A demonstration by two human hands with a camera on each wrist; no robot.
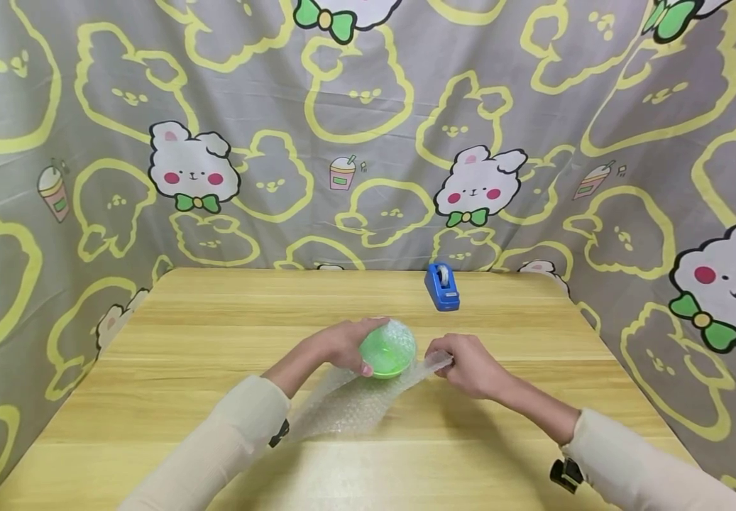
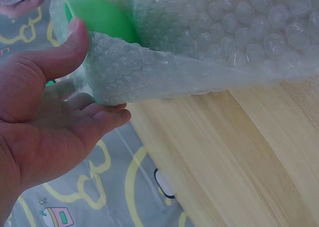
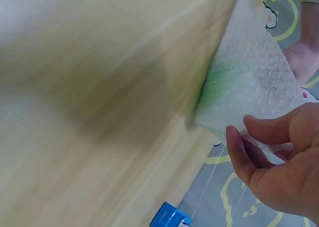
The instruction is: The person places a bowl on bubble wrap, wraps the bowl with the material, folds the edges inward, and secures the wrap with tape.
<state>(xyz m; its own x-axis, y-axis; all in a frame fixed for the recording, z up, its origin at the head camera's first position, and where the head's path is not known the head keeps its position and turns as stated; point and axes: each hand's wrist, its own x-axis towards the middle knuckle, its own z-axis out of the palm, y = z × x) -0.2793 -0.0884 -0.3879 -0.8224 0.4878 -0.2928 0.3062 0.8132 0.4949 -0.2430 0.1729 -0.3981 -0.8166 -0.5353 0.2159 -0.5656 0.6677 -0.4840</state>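
A green bowl (image 1: pixel 385 355) sits tilted within bubble wrap (image 1: pixel 348 408) over the middle of the table. The left hand (image 1: pixel 344 345) grips bowl and wrap together from the left side. In the left wrist view, the thumb of that hand (image 2: pixel 55 97) presses at the edge of the green bowl (image 2: pixel 102 19), and its fingers lie under the wrap (image 2: pixel 144 72). The right hand (image 1: pixel 470 365) pinches a corner of the wrap to the right of the bowl. In the right wrist view, thumb and fingers of the right hand (image 3: pixel 274 152) close on the sheet (image 3: pixel 254 72), with green showing faintly through it.
A blue tape dispenser (image 1: pixel 443 287) stands near the back edge of the wooden table (image 1: pixel 246 305), right of centre. Behind and at both sides of the table hangs a grey curtain (image 1: pixel 278 92) with cartoon prints.
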